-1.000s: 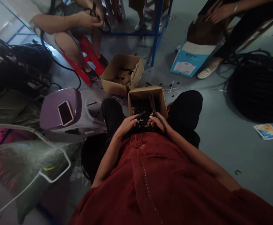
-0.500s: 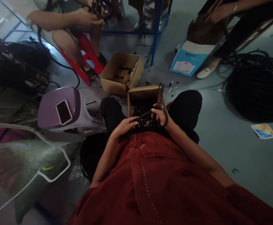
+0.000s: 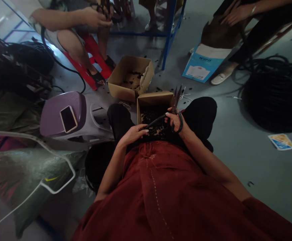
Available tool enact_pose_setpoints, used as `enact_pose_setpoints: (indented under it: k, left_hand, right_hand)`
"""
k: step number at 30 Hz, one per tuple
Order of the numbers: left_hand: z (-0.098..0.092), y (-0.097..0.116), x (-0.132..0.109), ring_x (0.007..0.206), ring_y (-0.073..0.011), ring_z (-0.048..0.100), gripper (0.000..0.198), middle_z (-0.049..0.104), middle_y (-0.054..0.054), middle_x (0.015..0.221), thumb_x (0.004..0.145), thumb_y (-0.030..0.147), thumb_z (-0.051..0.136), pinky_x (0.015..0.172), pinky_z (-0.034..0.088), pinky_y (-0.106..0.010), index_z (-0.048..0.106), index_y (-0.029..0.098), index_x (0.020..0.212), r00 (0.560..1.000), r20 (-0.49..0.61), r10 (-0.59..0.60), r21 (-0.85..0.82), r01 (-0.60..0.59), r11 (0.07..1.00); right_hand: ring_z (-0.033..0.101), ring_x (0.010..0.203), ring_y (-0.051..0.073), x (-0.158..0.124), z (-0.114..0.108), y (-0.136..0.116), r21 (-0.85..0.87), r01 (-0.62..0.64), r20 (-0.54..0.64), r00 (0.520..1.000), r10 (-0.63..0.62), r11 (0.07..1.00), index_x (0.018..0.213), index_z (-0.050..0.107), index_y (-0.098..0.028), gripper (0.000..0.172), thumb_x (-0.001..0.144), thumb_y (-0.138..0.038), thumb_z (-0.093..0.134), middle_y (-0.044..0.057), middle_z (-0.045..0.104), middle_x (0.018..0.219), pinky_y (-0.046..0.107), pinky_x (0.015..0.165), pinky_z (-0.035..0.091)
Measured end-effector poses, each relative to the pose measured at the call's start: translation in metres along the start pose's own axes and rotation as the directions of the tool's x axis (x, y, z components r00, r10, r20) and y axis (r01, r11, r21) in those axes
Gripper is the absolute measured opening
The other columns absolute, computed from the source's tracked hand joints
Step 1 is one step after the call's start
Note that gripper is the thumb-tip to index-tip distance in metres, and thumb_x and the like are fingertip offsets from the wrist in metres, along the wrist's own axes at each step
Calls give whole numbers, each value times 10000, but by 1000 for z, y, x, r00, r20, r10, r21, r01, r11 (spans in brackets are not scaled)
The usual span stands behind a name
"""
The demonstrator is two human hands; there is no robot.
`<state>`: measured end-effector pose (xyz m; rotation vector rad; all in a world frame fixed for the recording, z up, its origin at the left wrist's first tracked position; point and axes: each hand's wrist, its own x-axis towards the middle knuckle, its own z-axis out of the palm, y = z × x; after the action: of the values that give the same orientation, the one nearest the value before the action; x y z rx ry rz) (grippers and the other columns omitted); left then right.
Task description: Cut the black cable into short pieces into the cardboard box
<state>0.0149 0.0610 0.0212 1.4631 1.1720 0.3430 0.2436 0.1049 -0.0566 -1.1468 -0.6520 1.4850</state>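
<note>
My left hand is closed on a black rubber-like strip, pinched between thumb and fingers. The strip slants up to the fingertips of my right hand, which seem to touch its far end. That same hand is wrapped round black-handled scissors, their dark blades pointing away from me and slightly apart. Below both hands, between my knees, stands an open cardboard box with many small black pieces in it.
A second cardboard box with black scraps stands just beyond. To the left, a phone lies on a purple stool. A coil of black tubing rests on the floor at right. Two people sit opposite, near a blue-and-white box.
My right hand has shifted slightly right and away from me with the scissors. Their blades have spread apart. My left hand keeps its hold on the strip, nearly still.
</note>
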Motion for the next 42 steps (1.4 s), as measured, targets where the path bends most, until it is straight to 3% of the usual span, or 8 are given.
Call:
enact_pose_setpoints:
  k: [12,15,20,27,31,33,36,42]
  left_hand:
    - [17,-9,27,522,-58,444,451,610,-26,785,822,362,491,469,346,-176,539,129,1206,992,-111,-66,-95,56,994]
    - [17,-14,29,508,-60,425,383,579,-6,704,836,420,459,468,328,-184,621,126,1022,992,-121,-41,-64,33,997]
    - [16,-24,27,486,-72,396,533,482,10,541,841,580,360,475,305,-201,586,127,673,988,-132,-82,-23,80,997]
    - [16,-26,26,517,-71,428,420,554,-8,668,849,489,416,484,328,-192,621,124,881,998,-42,-48,-19,47,999]
    - [16,-19,23,713,-133,548,443,634,-51,899,797,382,551,650,423,-235,569,164,1182,980,-194,44,170,-11,985]
    - [18,-15,23,851,-173,575,413,641,-75,1006,795,306,557,767,432,-270,579,169,1184,965,-242,102,243,-42,969]
    - [21,-13,24,940,-189,577,343,645,-73,1070,811,242,514,846,418,-283,616,176,1131,973,-193,128,238,-80,968]
    - [18,-19,23,750,-150,565,364,657,-36,812,849,366,441,692,412,-235,665,133,1018,983,-176,51,190,-17,982]
  right_hand:
    - [508,534,88,-3,7,4,-102,19,33,999,-16,995,930,441,-256,413,600,-326,679,-77,482,669,235,498,441]
    - [506,536,89,-7,10,3,-95,8,43,999,-4,995,928,444,-253,419,587,-309,681,-73,493,684,242,510,445]
    - [521,562,96,-14,14,-1,-121,24,103,995,-11,992,926,466,-242,384,602,-272,669,-51,530,745,253,532,442]
    - [508,525,102,-17,18,-7,-220,56,91,995,-37,974,907,470,-239,311,637,-274,621,-50,534,688,248,483,417]
    - [477,437,108,-18,19,-4,-248,-14,17,1000,18,969,901,453,-241,290,652,-308,586,-75,481,541,242,418,394]
    - [475,424,111,-18,18,-2,-267,-34,0,999,35,963,900,452,-242,291,653,-314,588,-77,470,515,242,406,393]
    - [488,435,112,-19,18,0,-269,-36,-7,999,35,962,898,454,-244,289,656,-321,593,-72,475,526,239,408,399]
    - [503,431,110,-19,20,4,-212,-68,33,996,77,975,914,453,-247,304,644,-301,582,-54,546,604,245,412,413]
